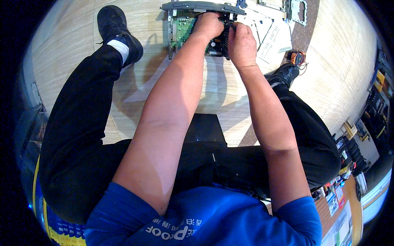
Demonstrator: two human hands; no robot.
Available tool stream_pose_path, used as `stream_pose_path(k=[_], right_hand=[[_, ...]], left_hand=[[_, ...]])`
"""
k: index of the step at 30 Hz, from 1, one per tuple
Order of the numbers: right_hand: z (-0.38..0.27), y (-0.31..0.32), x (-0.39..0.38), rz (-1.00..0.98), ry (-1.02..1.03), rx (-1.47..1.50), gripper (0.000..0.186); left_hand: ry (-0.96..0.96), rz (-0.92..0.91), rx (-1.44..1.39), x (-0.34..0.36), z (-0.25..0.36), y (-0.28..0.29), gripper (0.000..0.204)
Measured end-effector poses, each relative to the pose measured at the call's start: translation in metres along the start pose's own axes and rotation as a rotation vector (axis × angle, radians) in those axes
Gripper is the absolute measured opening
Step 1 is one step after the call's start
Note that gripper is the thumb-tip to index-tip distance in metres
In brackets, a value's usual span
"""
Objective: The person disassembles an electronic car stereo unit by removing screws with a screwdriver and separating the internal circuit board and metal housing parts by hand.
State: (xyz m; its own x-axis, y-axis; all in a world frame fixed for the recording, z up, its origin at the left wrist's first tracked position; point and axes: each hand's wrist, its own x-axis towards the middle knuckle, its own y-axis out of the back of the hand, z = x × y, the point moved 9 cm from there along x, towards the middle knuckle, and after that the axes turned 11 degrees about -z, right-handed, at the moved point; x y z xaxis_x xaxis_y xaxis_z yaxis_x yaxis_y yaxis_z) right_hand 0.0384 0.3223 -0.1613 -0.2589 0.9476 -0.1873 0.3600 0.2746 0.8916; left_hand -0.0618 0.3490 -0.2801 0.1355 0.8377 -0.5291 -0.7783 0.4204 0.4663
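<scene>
An opened electronic device lies on the floor between my feet, with a curved dark grey panel (pixel 201 6) along its far edge. Green circuit boards (pixel 183 30) show in its left part, inside a metal frame. My left hand (pixel 209 25) reaches down into the middle, fingers curled and their tips hidden among dark parts. At the right side, my right hand (pixel 243 45) is closed, thumb and fingers pinched together beside a black ribbed part (pixel 225 39). Whatever either hand grips is too small or hidden to make out.
Pale metal cover plates (pixel 273 39) lie right of the device, with a metal bracket (pixel 298 12) beyond. An orange and black instrument (pixel 298 57) with a cable sits by my right shoe (pixel 285 74). My left shoe (pixel 119 33) stands to the left.
</scene>
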Motion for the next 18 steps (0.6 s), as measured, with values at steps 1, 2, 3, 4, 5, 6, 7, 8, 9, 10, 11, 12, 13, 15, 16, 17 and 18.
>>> stream_pose_path(k=[1,2,3,4,5,6,7,8,9,10,11,12,13,15,16,17,18], right_hand=[[0.001,0.0,0.0,0.0,-0.002,-0.002,0.017],[0.001,0.0,0.0,-0.003,-0.004,-0.001,0.017],[0.001,0.0,0.0,-0.005,-0.006,0.0,0.016],[0.001,0.0,0.0,-0.005,-0.006,0.0,0.016],[0.001,0.0,0.0,-0.004,-0.01,0.004,0.016],[0.0,0.0,0.0,-0.002,-0.013,0.007,0.016],[0.0,0.001,0.0,-0.002,-0.013,0.007,0.016],[-0.001,0.0,0.0,-0.006,-0.015,0.001,0.016],[-0.002,-0.001,0.0,-0.011,-0.017,-0.004,0.017],[-0.003,-0.001,0.0,-0.011,-0.014,-0.002,0.017],[-0.002,-0.001,0.0,-0.004,-0.011,-0.005,0.017],[0.0,0.0,0.0,0.002,-0.008,-0.006,0.017],[0.001,-0.001,-0.001,0.003,-0.008,-0.008,0.017],[0.001,-0.001,0.0,0.01,-0.005,-0.032,0.017],[0.003,-0.001,0.0,0.011,-0.004,-0.033,0.017],[0.001,-0.001,0.0,0.004,0.0,-0.029,0.017],[0.0,-0.001,0.0,-0.003,0.003,-0.024,0.017]], left_hand=[[-0.001,-0.002,-0.001,-0.001,0.002,0.0,0.031],[0.001,0.002,-0.011,-0.002,0.002,0.001,0.031],[0.003,0.005,-0.021,-0.002,0.002,0.002,0.032],[0.003,0.004,-0.021,-0.002,0.003,0.002,0.032],[0.026,-0.013,-0.014,0.0,0.0,0.001,0.033],[0.049,-0.031,-0.008,0.001,-0.002,-0.001,0.033],[0.049,-0.03,-0.007,0.002,-0.003,-0.001,0.033],[0.016,-0.005,-0.002,0.003,-0.002,0.0,0.033],[-0.018,0.02,0.004,0.003,-0.001,0.001,0.033],[-0.016,0.023,0.006,0.004,-0.003,0.001,0.033],[-0.012,0.023,0.001,0.003,-0.002,0.0,0.032],[-0.008,0.023,-0.004,0.002,-0.001,0.0,0.032],[-0.009,0.023,-0.006,0.001,0.001,-0.001,0.032],[0.018,0.047,0.007,-0.003,0.004,0.001,0.031],[0.017,0.048,0.006,-0.005,0.006,0.001,0.031],[0.027,0.062,-0.005,-0.008,0.007,0.002,0.031],[0.037,0.077,-0.017,-0.01,0.008,0.004,0.03]])
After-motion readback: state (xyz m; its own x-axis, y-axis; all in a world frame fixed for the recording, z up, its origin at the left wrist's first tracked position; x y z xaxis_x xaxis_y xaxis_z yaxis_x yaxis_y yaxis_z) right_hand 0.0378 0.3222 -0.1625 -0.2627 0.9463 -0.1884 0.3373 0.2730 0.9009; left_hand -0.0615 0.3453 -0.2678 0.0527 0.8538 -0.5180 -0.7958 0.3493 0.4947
